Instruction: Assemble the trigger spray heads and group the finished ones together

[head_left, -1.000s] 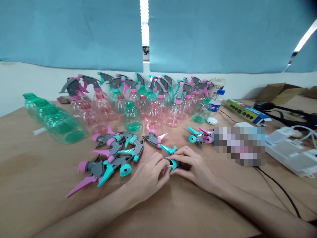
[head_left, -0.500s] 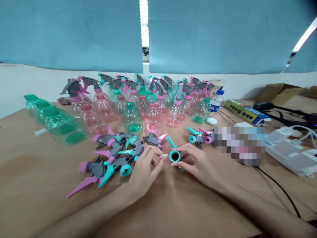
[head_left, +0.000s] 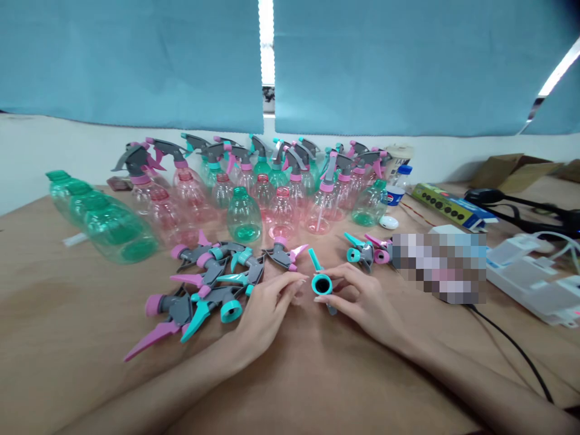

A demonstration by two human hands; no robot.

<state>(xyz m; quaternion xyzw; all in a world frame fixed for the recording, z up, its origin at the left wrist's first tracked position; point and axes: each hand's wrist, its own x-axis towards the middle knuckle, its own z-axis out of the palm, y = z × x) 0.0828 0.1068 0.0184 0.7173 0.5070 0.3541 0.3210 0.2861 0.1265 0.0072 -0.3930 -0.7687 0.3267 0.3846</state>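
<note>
My right hand (head_left: 362, 296) grips a grey and turquoise trigger spray head (head_left: 321, 284) by its collar, thumb below and fingers above. The collar's dark opening faces me, and its turquoise trigger points up and left. Just left of it is my left hand (head_left: 272, 305), its fingers drawn together; whatever the fingertips hold is hidden or too small to name. Beside my left hand lies a pile of loose spray heads (head_left: 179, 307) in pink, turquoise and grey. Two more loose spray heads (head_left: 360, 254) rest beyond my right hand.
Behind stand pink and green bottles (head_left: 244, 220), several with spray heads fitted. Green bottles (head_left: 118, 232) cluster at the left. On the right are a clear plastic organizer (head_left: 525, 272), a power-strip box (head_left: 453, 205), a Pepsi bottle (head_left: 396, 190) and a black cable (head_left: 512, 344).
A small pale piece at my left fingertips has gone from sight, and those fingers are now straighter and closer together. My right hand keeps the spray head almost still.
</note>
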